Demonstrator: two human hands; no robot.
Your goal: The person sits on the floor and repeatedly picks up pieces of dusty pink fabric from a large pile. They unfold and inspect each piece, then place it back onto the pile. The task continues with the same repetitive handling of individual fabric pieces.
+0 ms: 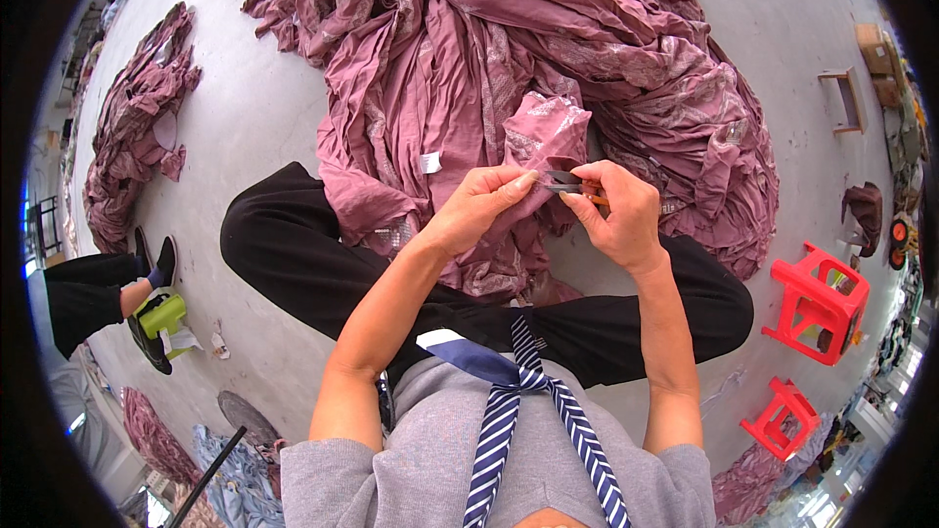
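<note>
A person sits cross-legged on a pale concrete floor, seen from above, with a large heap of mauve patterned fabric spread over the lap and out across the floor ahead. Far left of the heap lies a smaller pile of the same cloth, and below it another person's leg and dark shoe rest beside a green cup. Just left of the heap's near edge, the left hand is closed in a pinch, thumb and fingers gripping a fold of the fabric and holding it taut. On the near edge itself a raised corner of the cloth stands up between the two hands. Just right of it, the right hand is closed around small thread snips with an orange grip, their tips touching the pinched fold. The fabric looks light, soft and limp, likely to slump and slide, so it seems best taken by a pinched fold or hem close to the working spot. Well right of the heap stand two red plastic stools.
</note>
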